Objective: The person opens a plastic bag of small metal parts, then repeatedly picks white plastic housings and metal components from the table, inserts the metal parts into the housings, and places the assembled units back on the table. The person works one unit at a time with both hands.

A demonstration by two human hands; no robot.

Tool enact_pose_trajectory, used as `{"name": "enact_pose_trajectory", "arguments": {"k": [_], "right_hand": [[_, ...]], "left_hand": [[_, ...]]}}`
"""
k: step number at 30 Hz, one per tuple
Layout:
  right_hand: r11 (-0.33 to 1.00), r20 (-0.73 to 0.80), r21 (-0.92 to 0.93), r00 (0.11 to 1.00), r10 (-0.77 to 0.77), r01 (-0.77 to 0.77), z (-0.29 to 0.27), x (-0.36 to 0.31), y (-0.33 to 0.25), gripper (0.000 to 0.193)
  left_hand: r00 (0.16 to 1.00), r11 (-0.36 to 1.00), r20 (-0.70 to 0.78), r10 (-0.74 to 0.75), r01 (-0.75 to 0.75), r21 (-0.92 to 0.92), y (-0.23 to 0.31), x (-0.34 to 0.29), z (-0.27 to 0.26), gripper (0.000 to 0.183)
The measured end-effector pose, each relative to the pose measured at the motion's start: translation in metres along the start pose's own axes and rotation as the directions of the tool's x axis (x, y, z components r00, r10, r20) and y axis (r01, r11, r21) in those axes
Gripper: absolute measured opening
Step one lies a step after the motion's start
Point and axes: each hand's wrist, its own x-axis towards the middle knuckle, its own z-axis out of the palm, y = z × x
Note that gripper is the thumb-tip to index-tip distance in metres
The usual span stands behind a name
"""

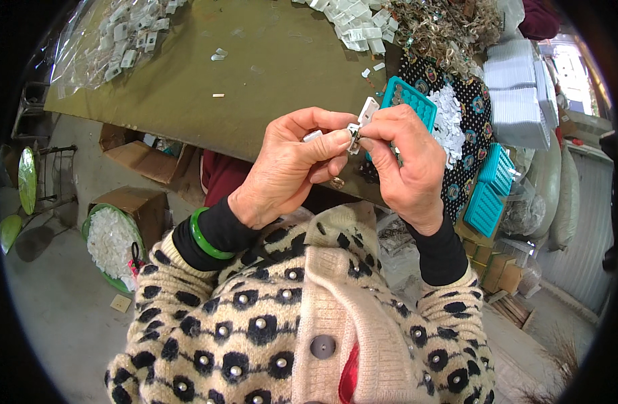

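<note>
My left hand (292, 158) pinches a small white plastic casing (368, 111) between thumb and forefinger, over the table's near edge. It looks hinged, with one flap sticking up and a dark inside showing at its lower part. Fingertips of my right hand (410, 158) press at the casing from the other side; whether a tiny piece sits between them I cannot make out. Another small whitish piece (313, 136) shows in the curl of my left fingers. Just beyond my right hand lies a teal tray (427, 108) with round cups, partly hidden by that hand.
White flat pieces (449, 128) lie on dark patterned cloth (479, 121) at right. Beyond are a wiry heap (450, 30), white casings (363, 23), and a bag of casings (130, 37) on the green table (268, 67). Lower left stands a green basin (88, 225) of white pieces.
</note>
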Motion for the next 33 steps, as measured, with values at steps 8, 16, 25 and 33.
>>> {"name": "enact_pose_trajectory", "arguments": {"k": [8, 16, 25, 33], "right_hand": [[0.055, 0.409, 0.844, 0.706, 0.578, -0.534, 0.006, -0.001, -0.011, 0.027], [0.313, 0.212, 0.828, 0.777, 0.593, -0.465, 0.015, 0.0, -0.017, 0.046], [0.871, -0.174, 0.423, 0.921, 0.35, -0.251, 0.015, -0.005, -0.002, 0.013], [0.814, -0.248, 0.463, 0.83, 0.499, -0.351, 0.019, -0.012, -0.013, 0.014]], "left_hand": [[0.991, 0.987, 0.065, 0.116, -0.122, 0.107, 0.004, -0.008, 0.004, 0.018], [0.996, 0.983, 0.058, 0.073, -0.081, 0.162, 0.003, -0.005, -0.003, 0.02], [0.993, 1.0, 0.115, 0.005, -0.009, 0.028, 0.001, -0.001, -0.007, 0.021], [0.995, 0.998, 0.083, 0.054, -0.056, 0.022, -0.007, 0.002, 0.007, 0.017]]}}
